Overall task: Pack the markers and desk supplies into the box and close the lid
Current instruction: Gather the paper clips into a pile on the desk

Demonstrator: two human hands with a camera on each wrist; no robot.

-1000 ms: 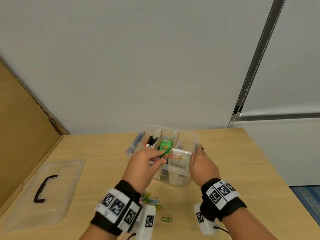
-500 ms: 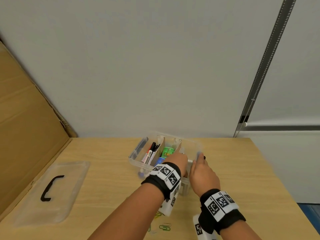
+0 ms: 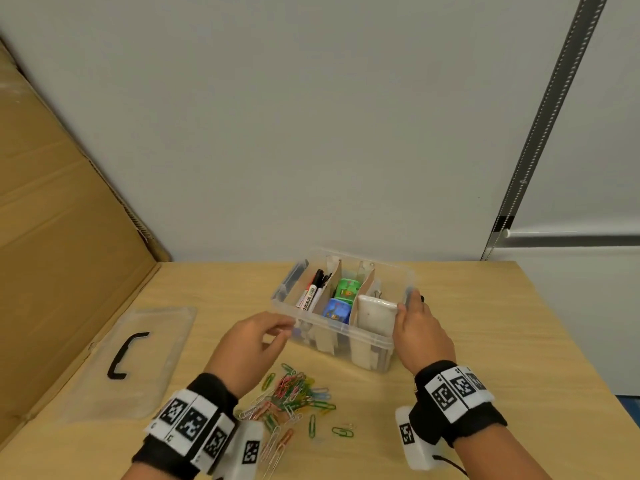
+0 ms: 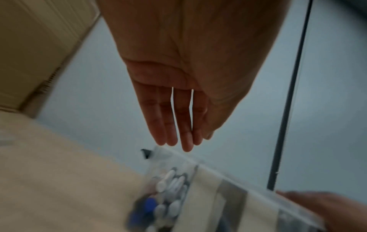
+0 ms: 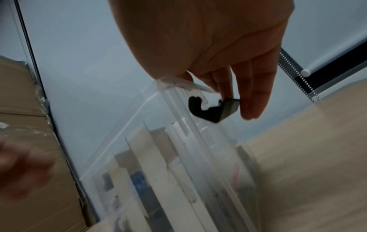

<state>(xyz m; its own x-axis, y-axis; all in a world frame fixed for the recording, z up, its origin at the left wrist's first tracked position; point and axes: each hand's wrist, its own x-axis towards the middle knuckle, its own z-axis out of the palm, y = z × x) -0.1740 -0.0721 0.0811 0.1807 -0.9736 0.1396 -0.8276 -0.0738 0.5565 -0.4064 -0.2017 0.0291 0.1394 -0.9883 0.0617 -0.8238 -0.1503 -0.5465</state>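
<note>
Your right hand is gripping the box at its right rim, fingers curled by the black latch. Your left hand is hovering empty just in front of the box's left corner, fingers relaxed and nearly straight. The box is sitting open on the table, with markers lying in its left compartment. Paperclips are lying loose in front of it, and the lid is lying well apart to the left.

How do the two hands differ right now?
The right hand grips the box at its right rim, fingers curled by the black latch; the left hand holds nothing, fingers straight, just short of the box above the paper clips. Both wear marker wristbands.
</note>
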